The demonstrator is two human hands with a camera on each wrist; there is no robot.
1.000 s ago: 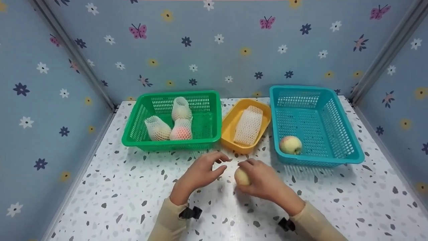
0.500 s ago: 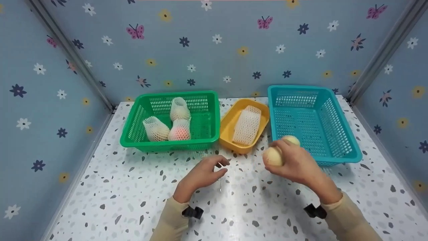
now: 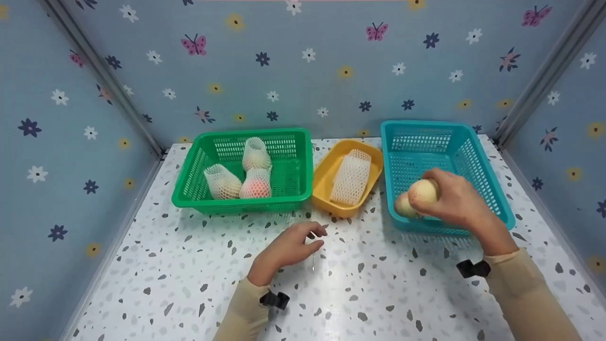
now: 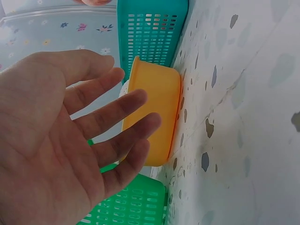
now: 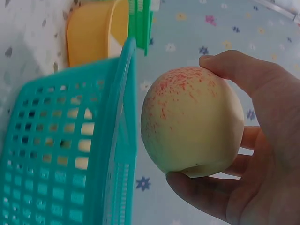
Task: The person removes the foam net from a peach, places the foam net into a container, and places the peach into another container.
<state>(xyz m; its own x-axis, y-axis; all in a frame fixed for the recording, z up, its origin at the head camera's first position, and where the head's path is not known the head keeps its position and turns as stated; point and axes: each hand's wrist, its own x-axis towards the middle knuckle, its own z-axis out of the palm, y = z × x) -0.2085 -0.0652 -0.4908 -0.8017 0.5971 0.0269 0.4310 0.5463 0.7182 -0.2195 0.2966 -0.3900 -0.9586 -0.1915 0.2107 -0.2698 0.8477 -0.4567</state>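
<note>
At frame right, our right hand point(image 3: 457, 201) grips a fruit point(image 3: 423, 192) above the blue basket point(image 3: 466, 156), our relaxed left hand point(image 3: 289, 246) farther off.

Small booth point(image 3: 284, 125), wider premises could not be told. Blue flower-and-butterfly panels point(image 3: 326, 47) lined top, left and right of frame; grey strips point(image 3: 102, 74) joined them, upper left and right; speckled white tabletop point(image 3: 360, 293) filled lower centre.

Head view downward, wrist views close; tray point(image 4: 161, 98) shared.
</note>
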